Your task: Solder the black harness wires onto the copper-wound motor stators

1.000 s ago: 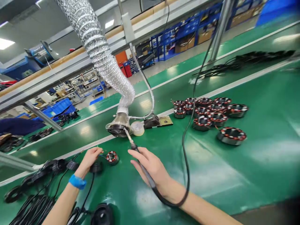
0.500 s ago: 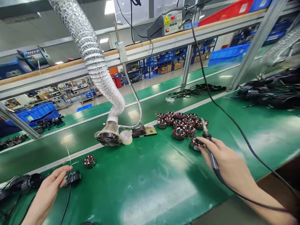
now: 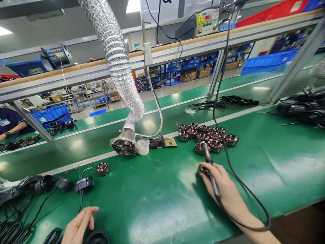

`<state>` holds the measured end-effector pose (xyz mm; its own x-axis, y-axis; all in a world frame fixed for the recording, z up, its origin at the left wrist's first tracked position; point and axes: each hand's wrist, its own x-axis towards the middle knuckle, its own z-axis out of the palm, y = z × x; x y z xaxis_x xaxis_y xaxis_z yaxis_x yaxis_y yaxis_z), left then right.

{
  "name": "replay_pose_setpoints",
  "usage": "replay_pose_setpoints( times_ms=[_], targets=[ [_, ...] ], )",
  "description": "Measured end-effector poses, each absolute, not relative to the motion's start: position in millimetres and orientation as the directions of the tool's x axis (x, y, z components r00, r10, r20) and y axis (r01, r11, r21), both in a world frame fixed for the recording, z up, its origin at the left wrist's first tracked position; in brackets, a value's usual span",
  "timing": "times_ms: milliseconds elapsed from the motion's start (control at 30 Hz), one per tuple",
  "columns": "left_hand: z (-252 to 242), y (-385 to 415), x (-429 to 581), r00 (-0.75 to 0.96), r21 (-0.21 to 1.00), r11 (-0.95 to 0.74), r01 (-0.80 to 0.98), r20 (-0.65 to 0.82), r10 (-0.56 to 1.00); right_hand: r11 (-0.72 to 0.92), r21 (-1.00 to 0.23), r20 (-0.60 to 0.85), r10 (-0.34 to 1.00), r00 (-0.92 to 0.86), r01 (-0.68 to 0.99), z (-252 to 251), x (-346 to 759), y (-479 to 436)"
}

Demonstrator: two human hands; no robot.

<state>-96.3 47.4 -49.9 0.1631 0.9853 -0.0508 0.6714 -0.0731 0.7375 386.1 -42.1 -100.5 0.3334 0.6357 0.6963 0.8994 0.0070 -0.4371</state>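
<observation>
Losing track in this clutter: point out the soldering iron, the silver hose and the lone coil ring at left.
Soldering iron point(image 3: 215, 187): head view, on its dark handle.
Silver hose point(image 3: 120, 69): head view, on its ribbed middle.
Lone coil ring point(image 3: 103, 172): head view, on its outer wall.

Factory workshop, green workbench point(image 3: 162, 206), silver duct point(image 3: 115, 61), seemingly storage racks point(image 3: 193, 64) behind

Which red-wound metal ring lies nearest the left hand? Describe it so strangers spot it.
Follow the silver corrugated duct to its round black grille. Below-left on the green tabletop, a round black cap stands beside the grey red-wound metal ring. Unlike the clustered rings at right, it touches no other.
</observation>
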Motion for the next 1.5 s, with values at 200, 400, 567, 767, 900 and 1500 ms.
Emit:
replay_pose_setpoints(
  times_ms=[200,400,567,767,900,1500],
  targets=[
    [-42,75,-68,0.264,0.763,-0.105,0.638,-0.088,0.961,0.341,-0.571,0.587,0.806,0.081,0.746,-81,273,-21],
    [-22,107,-37,0.499,0.797,-0.175,0.578,-0.176,0.849,0.558,-0.555,0.447,0.825,-0.344,0.617,-56,196,31],
    [-35,130,-26,0.463,0.823,-0.208,0.528,-0.075,0.883,0.686,-0.482,0.550,0.721,-0.422,0.544,-64,170,68],
    [-43,140,-24,0.391,0.835,-0.194,0.515,-0.027,0.920,0.576,-0.562,0.555,0.795,-0.245,0.594,-81,173,73],
    [-34,135,-28,0.404,0.791,-0.177,0.586,-0.096,0.910,0.574,-0.643,0.511,0.815,-0.273,0.508,-84,177,73],
    [-32,124,-42,0.510,0.922,0.212,0.324,-0.359,0.782,0.555,-0.722,0.512,0.830,-0.220,0.414,-95,169,76]
  ],
)
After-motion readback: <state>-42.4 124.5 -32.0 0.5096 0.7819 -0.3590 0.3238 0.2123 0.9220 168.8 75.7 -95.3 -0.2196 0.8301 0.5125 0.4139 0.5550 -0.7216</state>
